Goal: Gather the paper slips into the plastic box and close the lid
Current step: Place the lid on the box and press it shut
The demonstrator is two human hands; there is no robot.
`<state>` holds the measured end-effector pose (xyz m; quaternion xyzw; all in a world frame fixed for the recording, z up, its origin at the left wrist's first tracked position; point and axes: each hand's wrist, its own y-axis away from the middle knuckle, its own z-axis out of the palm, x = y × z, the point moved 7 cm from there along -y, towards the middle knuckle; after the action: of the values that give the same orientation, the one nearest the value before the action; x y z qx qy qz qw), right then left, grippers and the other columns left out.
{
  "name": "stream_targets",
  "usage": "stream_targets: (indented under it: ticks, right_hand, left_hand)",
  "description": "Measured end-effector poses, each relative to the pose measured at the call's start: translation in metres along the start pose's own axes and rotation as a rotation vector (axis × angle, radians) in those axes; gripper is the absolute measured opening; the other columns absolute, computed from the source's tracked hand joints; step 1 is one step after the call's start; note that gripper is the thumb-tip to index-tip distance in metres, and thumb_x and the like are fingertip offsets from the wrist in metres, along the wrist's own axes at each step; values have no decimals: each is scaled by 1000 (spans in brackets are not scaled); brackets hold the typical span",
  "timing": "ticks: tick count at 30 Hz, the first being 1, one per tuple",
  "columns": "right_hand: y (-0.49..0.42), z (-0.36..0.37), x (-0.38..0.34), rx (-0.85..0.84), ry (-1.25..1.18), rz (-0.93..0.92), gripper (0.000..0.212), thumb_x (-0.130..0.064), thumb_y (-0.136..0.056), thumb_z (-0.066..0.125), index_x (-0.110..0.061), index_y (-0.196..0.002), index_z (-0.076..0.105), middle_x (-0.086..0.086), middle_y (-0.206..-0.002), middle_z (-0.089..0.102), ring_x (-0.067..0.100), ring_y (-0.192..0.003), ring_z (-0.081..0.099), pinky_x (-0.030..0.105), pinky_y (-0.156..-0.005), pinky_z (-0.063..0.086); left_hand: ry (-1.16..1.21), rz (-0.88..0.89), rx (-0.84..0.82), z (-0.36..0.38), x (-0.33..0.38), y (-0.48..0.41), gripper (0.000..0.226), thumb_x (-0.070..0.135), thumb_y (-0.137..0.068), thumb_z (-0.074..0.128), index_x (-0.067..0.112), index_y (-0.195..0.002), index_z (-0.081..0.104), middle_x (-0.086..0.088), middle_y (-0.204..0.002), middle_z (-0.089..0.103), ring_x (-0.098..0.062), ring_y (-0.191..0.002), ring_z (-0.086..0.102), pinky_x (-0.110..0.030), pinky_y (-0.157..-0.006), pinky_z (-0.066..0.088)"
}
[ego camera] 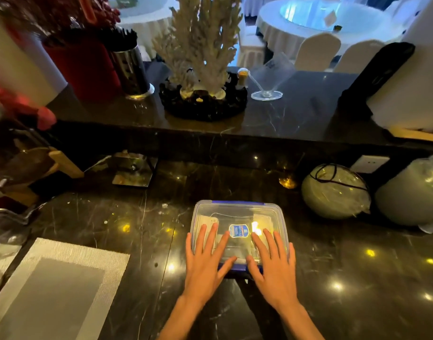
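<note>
A clear plastic box (237, 212) with blue clips sits on the dark marble counter in front of me, its transparent lid (238, 218) lying on top with a blue label at its middle. Pale paper slips (209, 220) show faintly through the lid inside the box. My left hand (207, 261) lies flat on the lid's near left part, fingers spread. My right hand (272, 263) lies flat on the near right part, fingers spread too. Neither hand grips anything.
A grey woven placemat (56, 288) lies at the near left. Two round wrapped bundles (335, 191) sit to the right of the box. A raised ledge behind carries a coral ornament (200, 57), a metal cup (132, 67) and a clear stand (267, 94).
</note>
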<state>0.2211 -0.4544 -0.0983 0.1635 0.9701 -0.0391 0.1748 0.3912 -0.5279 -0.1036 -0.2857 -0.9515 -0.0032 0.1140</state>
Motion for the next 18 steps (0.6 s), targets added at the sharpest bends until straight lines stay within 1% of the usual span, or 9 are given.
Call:
stream_targets:
  ticks: [4,8,10,13,18]
  right_hand:
    - [-59,-3,-4,28,18,2,61,-60,-95,32,-38,-152,29,-5,-162,25,12,-152,3,52,-123,9]
    - [-110,-3,-6,51,47,22,60,-59,-95,31,-36,-150,33,-3,-160,31,18,-152,17,52,-122,11]
    - [-133,-4,-8,54,62,27,61,-59,-94,30,-34,-149,37,-1,-158,35,20,-151,21,53,-121,14]
    - [-163,-2,-9,44,71,34,62,-58,-93,30,-35,-150,36,-1,-160,33,20,-152,18,54,-121,13]
    - [-189,5,-11,8,71,53,62,-58,-95,29,-37,-153,27,-2,-163,23,20,-154,8,53,-122,7]
  left_hand:
    - [-7,-3,32,-8,-14,-55,65,64,-95,31,33,-153,26,-4,-163,19,-26,-152,9,-59,-117,12]
    - [-17,-13,41,-10,-26,-106,64,63,-95,29,34,-151,32,-5,-160,29,-28,-149,22,-58,-117,13]
    - [-27,-25,42,-10,-33,-128,64,64,-94,29,35,-151,31,-3,-160,29,-27,-149,23,-58,-118,14]
    - [-43,-40,59,-8,-42,-154,64,64,-93,30,36,-151,29,-2,-160,28,-26,-150,19,-57,-118,12]
    - [-37,-48,72,-8,-55,-184,63,65,-91,30,41,-150,30,2,-161,27,-23,-151,14,-56,-120,12]
